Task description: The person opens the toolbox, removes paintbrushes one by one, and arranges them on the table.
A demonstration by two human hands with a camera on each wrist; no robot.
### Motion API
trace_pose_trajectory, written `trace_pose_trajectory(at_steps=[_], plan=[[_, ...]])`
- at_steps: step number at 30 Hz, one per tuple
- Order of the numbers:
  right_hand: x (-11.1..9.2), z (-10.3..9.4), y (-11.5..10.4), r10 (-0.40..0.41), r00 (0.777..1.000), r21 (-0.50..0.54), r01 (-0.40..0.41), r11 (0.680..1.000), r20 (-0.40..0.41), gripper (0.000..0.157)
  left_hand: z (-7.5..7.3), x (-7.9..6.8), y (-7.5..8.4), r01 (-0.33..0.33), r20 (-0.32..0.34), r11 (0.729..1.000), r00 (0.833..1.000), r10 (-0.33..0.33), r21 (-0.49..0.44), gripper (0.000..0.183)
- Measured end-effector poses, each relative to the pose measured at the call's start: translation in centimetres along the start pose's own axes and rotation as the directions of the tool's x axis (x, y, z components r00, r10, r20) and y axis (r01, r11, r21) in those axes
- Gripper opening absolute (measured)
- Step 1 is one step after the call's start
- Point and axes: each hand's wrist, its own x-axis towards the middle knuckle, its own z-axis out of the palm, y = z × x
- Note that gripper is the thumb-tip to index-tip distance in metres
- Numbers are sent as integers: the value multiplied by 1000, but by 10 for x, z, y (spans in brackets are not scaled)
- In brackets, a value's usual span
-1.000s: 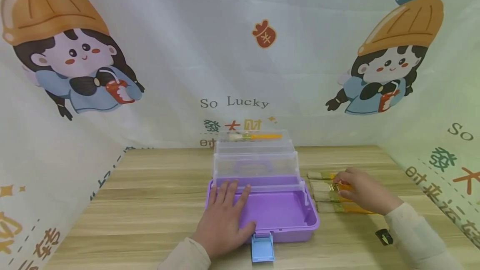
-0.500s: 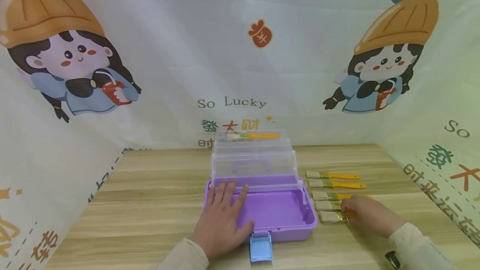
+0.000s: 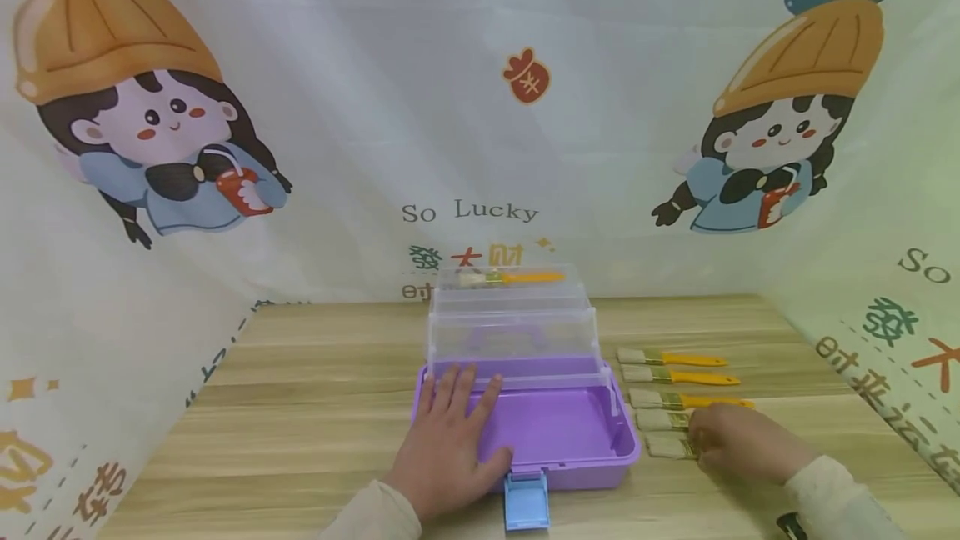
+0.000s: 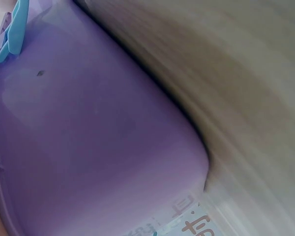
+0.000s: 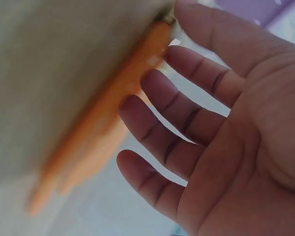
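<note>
A purple plastic box [image 3: 562,427] stands raised open, its clear lid [image 3: 525,332] tipped back and a light blue latch [image 3: 527,502] hanging at the front. My left hand [image 3: 446,461] lies over the box's left side, fingers spread. The left wrist view shows mostly the box's outer wall [image 4: 98,132]. At the right my right hand [image 3: 750,444] pinches the nearest paintbrush [image 3: 666,445] near its metal band. In the right wrist view its orange handle [image 5: 105,103] is blurred and runs past the fingertips. The hand hides most of this brush in the head view.
Several more flat paintbrushes [image 3: 675,401] with yellow handles lie in a row to the box's right, bristles toward it. Another paintbrush [image 3: 517,277] lies in the raised clear tray. A small black object [image 3: 790,525] sits by the right sleeve. A printed cloth [image 3: 480,148] backs the wooden table [image 3: 322,407].
My right hand has moved from the farther brushes toward the nearest one, which has shifted slightly nearer to me. The brushes now lie more spread out. My left hand has stayed on the box.
</note>
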Motion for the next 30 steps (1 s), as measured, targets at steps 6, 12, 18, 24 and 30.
trace_pose_trajectory(at_steps=[6, 12, 18, 24, 30], plan=[[25, -35, -29, -5, 999, -36, 3, 999, -53, 27, 0, -2, 0, -2, -14, 1000, 1000, 2, 10, 78], [91, -73, -66, -91, 988, -105, 78, 991, -122, 26, 1, -2, -3, 3, -19, 1000, 1000, -2, 22, 79], [167, -85, -92, -165, 979, -109, 152, 982, -119, 30, 7, -4, -7, -14, -58, 999, 998, 17, 48, 78], [220, -82, -119, -141, 978, -97, 127, 987, -155, 33, 6, -3, -5, -18, -64, 999, 998, 20, 36, 79], [249, -70, -119, -131, 972, -73, 119, 990, -195, 32, 2, 0, -2, -29, -45, 999, 998, 31, 37, 80]])
